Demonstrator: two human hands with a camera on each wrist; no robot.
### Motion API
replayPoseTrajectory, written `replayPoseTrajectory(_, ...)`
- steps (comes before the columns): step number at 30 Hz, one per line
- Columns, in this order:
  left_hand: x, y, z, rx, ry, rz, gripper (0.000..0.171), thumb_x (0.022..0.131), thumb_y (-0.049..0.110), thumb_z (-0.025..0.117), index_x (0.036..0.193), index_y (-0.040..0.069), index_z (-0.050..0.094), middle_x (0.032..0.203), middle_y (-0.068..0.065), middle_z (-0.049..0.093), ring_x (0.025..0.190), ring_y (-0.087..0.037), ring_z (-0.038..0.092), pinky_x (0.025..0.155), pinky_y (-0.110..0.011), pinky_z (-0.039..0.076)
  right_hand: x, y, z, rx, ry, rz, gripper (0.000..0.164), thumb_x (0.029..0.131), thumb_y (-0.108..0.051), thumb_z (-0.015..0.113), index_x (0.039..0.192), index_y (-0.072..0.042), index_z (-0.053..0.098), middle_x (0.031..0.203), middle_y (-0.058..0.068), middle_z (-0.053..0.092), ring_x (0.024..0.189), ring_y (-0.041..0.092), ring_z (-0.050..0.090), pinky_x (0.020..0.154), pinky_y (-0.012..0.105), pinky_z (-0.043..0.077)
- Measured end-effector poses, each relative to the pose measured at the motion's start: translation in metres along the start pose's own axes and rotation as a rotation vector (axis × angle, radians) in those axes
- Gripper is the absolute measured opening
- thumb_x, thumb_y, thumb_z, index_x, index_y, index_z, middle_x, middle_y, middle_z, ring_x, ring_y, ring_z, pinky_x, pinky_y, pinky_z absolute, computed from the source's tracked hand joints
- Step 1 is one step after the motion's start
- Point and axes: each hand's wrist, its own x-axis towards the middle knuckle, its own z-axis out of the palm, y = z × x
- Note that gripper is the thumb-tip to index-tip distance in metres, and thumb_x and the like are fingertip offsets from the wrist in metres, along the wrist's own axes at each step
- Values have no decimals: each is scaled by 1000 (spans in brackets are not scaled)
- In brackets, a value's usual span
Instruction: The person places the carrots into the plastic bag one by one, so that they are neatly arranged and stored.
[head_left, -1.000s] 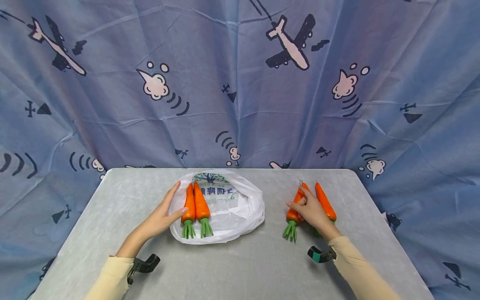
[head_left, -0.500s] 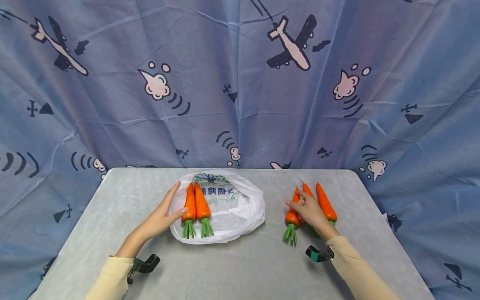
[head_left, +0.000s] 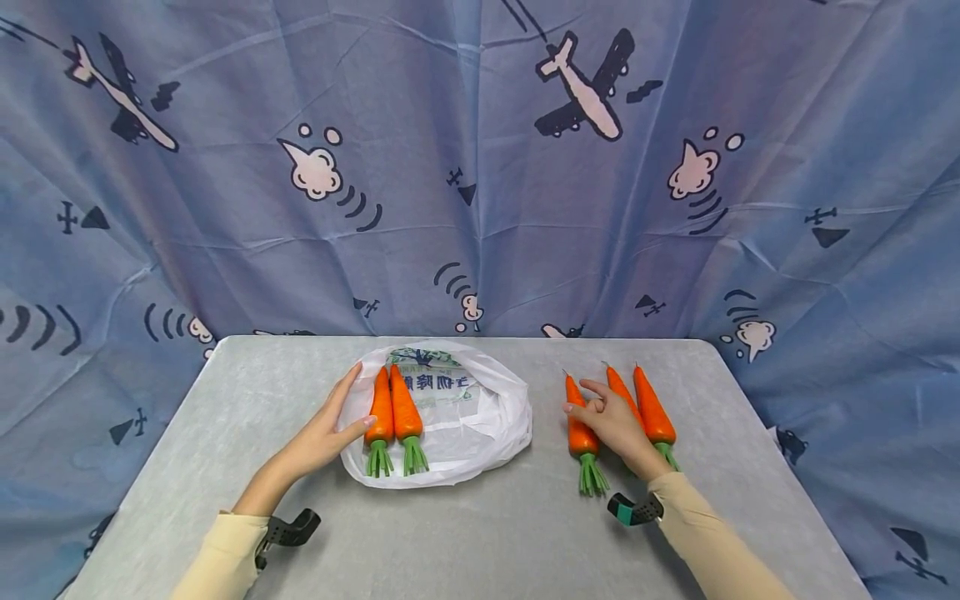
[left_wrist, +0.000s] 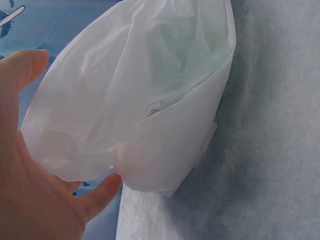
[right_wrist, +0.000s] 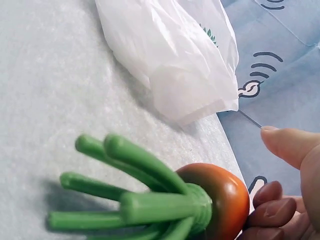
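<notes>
My left hand (head_left: 333,421) rests at the left edge of the white plastic bag (head_left: 465,442), fingers spread and fairly straight; in the left wrist view it lies against the bag (left_wrist: 150,125). Two orange carrots (head_left: 405,404) with green stems lie side by side on the bag, the left one by my thumb. At the right, my right hand (head_left: 611,421) is over a third carrot (head_left: 581,437). In the right wrist view my curled fingers (right_wrist: 272,210) touch that carrot (right_wrist: 220,195), while the thumb stands out apart from it.
Two more carrots (head_left: 655,408) lie on the grey table (head_left: 465,542), right of my right hand, one partly covered by it. A blue curtain (head_left: 480,167) with airplane prints hangs behind the table's far edge.
The carrot at my right hand has shifted left, apart from the other two, its tip swinging left and its stem right. My right hand moved slightly left. The left hand stays put.
</notes>
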Motion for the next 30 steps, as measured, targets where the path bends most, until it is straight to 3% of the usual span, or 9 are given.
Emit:
replayPoseTrajectory(6,0,1,0,0,5,7,86,98,32,62,161,23,5,167,-18,5,152,-47,10,118,-71,13,-2,4,-1,27,21,-16,72,90,-37,71,149,-8,41,62,-6,43,54,9,40,53,21,33)
replayPoseTrajectory(15,0,1,0,-1,-3,0,85,98,33,61,161,24,5,168,-18,5,152,-47,9,117,-72,13,-6,7,1,-39,47,-70,74,89,-35,73,147,0,42,66,-2,47,56,10,44,53,21,37)
replayPoseTrajectory(24,-1,0,0,-6,-4,-4,85,98,32,61,161,24,5,167,-18,6,152,-48,10,117,-72,13,-10,10,11,-107,58,-68,74,88,-36,74,147,-2,43,71,0,48,58,10,43,52,21,37)
replayPoseTrajectory(30,-2,0,1,-17,5,13,86,97,30,62,161,22,5,167,-20,7,152,-48,11,118,-72,13,-9,15,16,-136,57,-61,73,88,-44,72,147,-10,44,74,0,49,62,11,44,55,21,36)
